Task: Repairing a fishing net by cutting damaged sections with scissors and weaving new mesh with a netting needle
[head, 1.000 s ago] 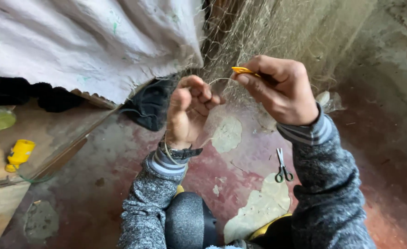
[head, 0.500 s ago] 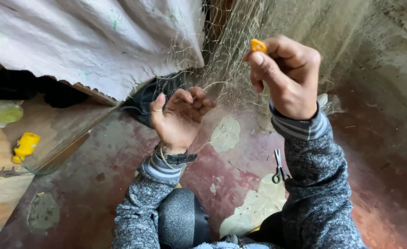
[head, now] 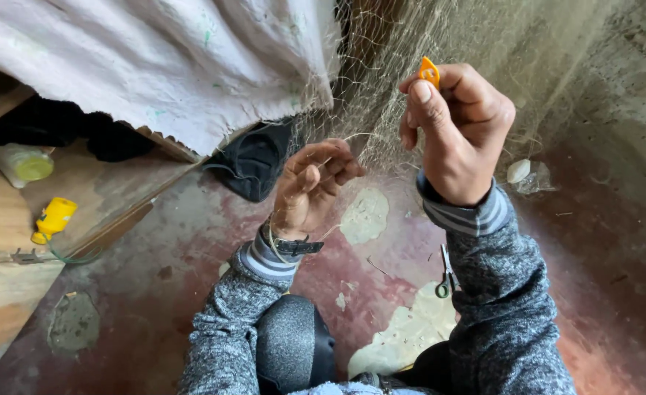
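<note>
A fine pale fishing net [head: 411, 51] hangs in front of me, from the top centre down toward my hands. My right hand [head: 458, 132] is raised and closed around a small orange netting needle [head: 429, 72], whose tip sticks out above my fingers. My left hand [head: 312, 186] is lower and to the left, fingers curled and pinching strands of the net. A thin line runs between the two hands. Both arms wear grey knit sleeves with striped cuffs, and a dark strap circles my left wrist.
Small scissors [head: 446, 272] lie on the worn red floor [head: 594, 292] below my right forearm. A white cloth [head: 155, 66] hangs at upper left over a dark bundle [head: 253, 161]. A yellow object [head: 54, 218] and a pale bottle [head: 19, 162] rest on wooden boards at left.
My right hand has lifted the orange needle up and to the right, pulling the line. My left hand has closed its fingers on the net strands.
</note>
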